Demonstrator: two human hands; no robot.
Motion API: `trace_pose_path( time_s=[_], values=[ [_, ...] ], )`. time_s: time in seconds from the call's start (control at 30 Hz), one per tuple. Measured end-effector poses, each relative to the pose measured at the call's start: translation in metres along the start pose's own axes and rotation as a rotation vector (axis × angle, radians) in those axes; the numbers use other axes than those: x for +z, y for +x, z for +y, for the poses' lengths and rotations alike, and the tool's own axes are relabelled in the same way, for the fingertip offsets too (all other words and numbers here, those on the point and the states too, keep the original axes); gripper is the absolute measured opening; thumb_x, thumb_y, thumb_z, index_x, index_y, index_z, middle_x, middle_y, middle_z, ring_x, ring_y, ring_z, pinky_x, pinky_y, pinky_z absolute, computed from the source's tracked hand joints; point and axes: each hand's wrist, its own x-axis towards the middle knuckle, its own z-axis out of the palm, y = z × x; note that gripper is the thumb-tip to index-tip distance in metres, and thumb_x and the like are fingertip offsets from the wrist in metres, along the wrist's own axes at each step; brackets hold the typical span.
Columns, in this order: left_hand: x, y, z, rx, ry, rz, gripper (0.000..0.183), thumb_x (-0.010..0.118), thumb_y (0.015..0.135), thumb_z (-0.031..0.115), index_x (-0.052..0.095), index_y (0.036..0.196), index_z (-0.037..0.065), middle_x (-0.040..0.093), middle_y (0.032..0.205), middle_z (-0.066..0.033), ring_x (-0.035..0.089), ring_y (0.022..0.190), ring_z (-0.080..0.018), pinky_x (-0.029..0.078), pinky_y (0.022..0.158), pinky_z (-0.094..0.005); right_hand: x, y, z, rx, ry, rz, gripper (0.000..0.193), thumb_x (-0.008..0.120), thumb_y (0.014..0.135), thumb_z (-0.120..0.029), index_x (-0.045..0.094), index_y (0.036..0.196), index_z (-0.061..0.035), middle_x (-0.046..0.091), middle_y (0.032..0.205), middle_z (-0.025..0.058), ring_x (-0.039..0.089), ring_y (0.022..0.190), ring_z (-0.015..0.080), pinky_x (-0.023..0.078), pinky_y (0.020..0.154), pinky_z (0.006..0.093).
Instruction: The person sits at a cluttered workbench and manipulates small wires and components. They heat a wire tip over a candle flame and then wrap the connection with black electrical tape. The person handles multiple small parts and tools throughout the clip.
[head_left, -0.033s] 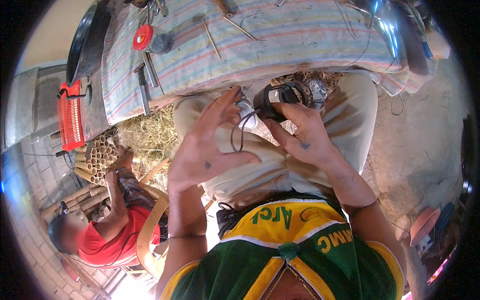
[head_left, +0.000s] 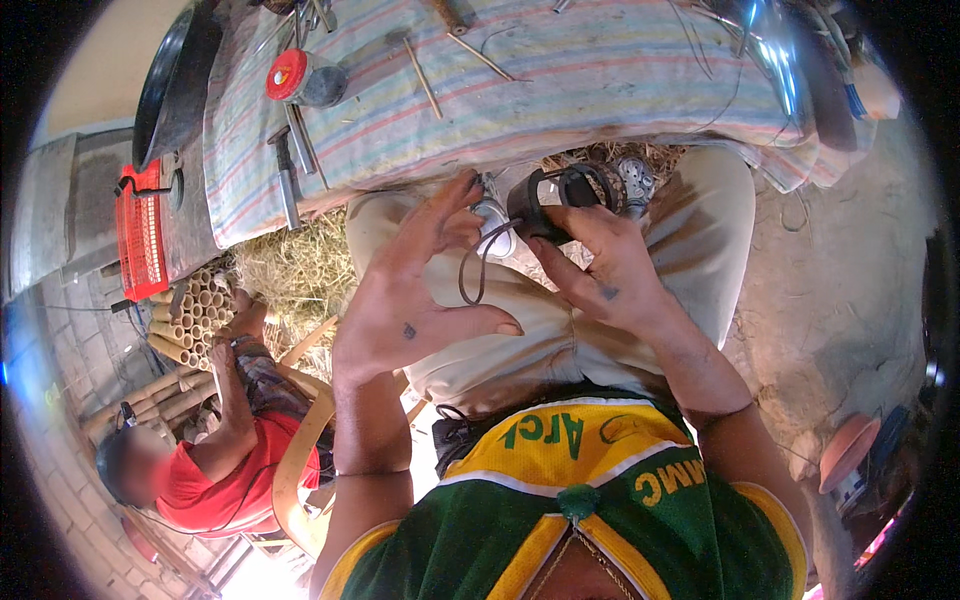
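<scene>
My right hand (head_left: 600, 262) is closed round a dark, rounded device (head_left: 538, 200) with a light patch on top; its kind is not clear. A thin dark cord (head_left: 470, 272) hangs in a loop from its left side. My left hand (head_left: 415, 275) is held open just left of the device, thumb pointing right and fingers stretched up and apart. The cord hangs between the two hands, and I cannot tell whether the left hand touches it. Both hands are above my lap, in front of the table edge.
A striped cloth covers the table (head_left: 560, 110). On it lie a red-lidded jar (head_left: 312, 80), a hammer (head_left: 286, 180) and thin sticks (head_left: 422, 78). At left are a red crate (head_left: 140, 235), bundled bamboo tubes (head_left: 195, 310) and a seated person in red (head_left: 235, 465). Straw (head_left: 290, 280) lies below the table.
My left hand has shifted slightly, its thumb now a little farther up and straighter. The device in my right hand has turned slightly.
</scene>
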Motion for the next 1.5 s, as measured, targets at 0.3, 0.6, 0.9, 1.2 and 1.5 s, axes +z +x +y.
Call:
trace_pose_path(
  time_s=[0.3, 0.6, 0.9, 1.2, 1.5],
  values=[
    [0.017, 0.008, 0.009, -0.057, 0.466, 0.020, 0.029, 0.070, 0.084, 0.006, 0.063, 0.112, 0.000, 0.069, 0.098, -0.0167, 0.069, 0.089, -0.0290, 0.054, 0.074, -0.0353, 0.006, -0.004, -0.001, -0.042, -0.131, 0.010, 0.022, 0.069, 0.078, -0.009, 0.062, 0.098, -0.0048, 0.064, 0.082, 0.0145, 0.062, 0.077, 0.0346, 0.046, 0.067, 0.0457],
    [0.017, 0.013, -0.003, 0.076, 0.465, -0.004, 0.010, 0.066, 0.085, 0.004, 0.066, 0.094, -0.001, 0.066, 0.084, -0.0157, 0.066, 0.074, -0.0302, 0.052, 0.064, -0.0359, 0.006, -0.003, -0.004, -0.078, -0.188, 0.023, 0.025, 0.069, 0.077, -0.007, 0.060, 0.100, -0.0042, 0.064, 0.084, 0.0141, 0.061, 0.076, 0.0345, 0.046, 0.069, 0.0456],
    [0.017, 0.014, -0.010, 0.208, 0.605, -0.045, 0.014, 0.064, 0.083, 0.008, 0.062, 0.096, 0.001, 0.061, 0.084, -0.0133, 0.064, 0.074, -0.0315, 0.053, 0.064, -0.0397, 0.006, -0.001, -0.006, -0.074, -0.194, 0.009, 0.022, 0.070, 0.078, -0.009, 0.058, 0.096, -0.0027, 0.063, 0.080, 0.0149, 0.061, 0.074, 0.0359, 0.045, 0.068, 0.0462],
    [0.013, 0.013, -0.007, 0.253, 0.733, -0.141, 0.012, 0.062, 0.082, 0.008, 0.054, 0.089, 0.002, 0.057, 0.081, -0.0120, 0.062, 0.072, -0.0315, 0.052, 0.062, -0.0409, 0.013, -0.003, -0.006, -0.085, -0.188, 0.030, 0.018, 0.069, 0.079, -0.009, 0.058, 0.093, -0.0044, 0.060, 0.074, 0.0142, 0.058, 0.070, 0.0363, 0.044, 0.065, 0.0468],
    [0.009, 0.013, -0.012, -0.064, 0.319, -0.112, 0.020, 0.067, 0.080, 0.005, 0.059, 0.097, -0.002, 0.063, 0.084, -0.0179, 0.062, 0.077, -0.0363, 0.049, 0.064, -0.0431, 0.015, -0.001, 0.003, -0.132, -0.219, -0.005, 0.024, 0.073, 0.077, -0.007, 0.060, 0.096, -0.0024, 0.061, 0.077, 0.0120, 0.057, 0.070, 0.0338, 0.043, 0.065, 0.0426]
  ],
)
